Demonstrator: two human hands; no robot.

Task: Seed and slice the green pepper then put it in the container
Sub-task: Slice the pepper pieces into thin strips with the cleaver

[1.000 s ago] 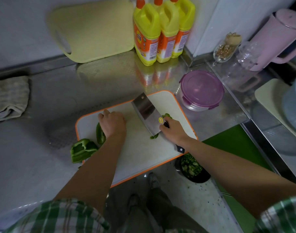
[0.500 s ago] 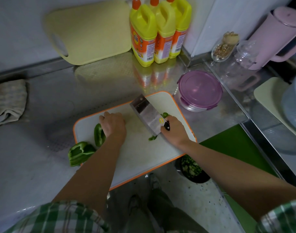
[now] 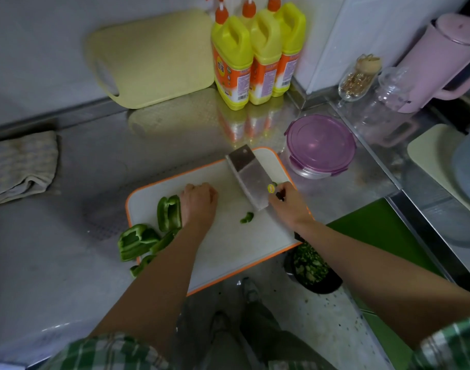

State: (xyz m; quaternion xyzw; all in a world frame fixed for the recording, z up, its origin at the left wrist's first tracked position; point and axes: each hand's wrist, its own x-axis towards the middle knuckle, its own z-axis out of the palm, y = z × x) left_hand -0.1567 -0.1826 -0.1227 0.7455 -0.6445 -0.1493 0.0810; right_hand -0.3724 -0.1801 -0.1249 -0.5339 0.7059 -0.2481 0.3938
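On the steel counter (image 3: 68, 263) lies the white cutting board (image 3: 228, 249), and the lidded container (image 3: 320, 145) stands just beside its far right corner. The right hand (image 3: 287, 204) grips the cleaver (image 3: 251, 180). The left hand (image 3: 199, 201) rests curled on the board, touching a pepper half (image 3: 169, 216); I cannot tell if it holds anything. More pepper pieces (image 3: 136, 240) lie at the board's left edge.

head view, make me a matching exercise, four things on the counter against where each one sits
1 cleaver
2 purple-lidded container
3 cloth
4 yellow board

A leaning on the back wall
B far left of the counter
C gripped by the right hand
D just right of the white cutting board

Pairs: 1-C, 2-D, 3-B, 4-A
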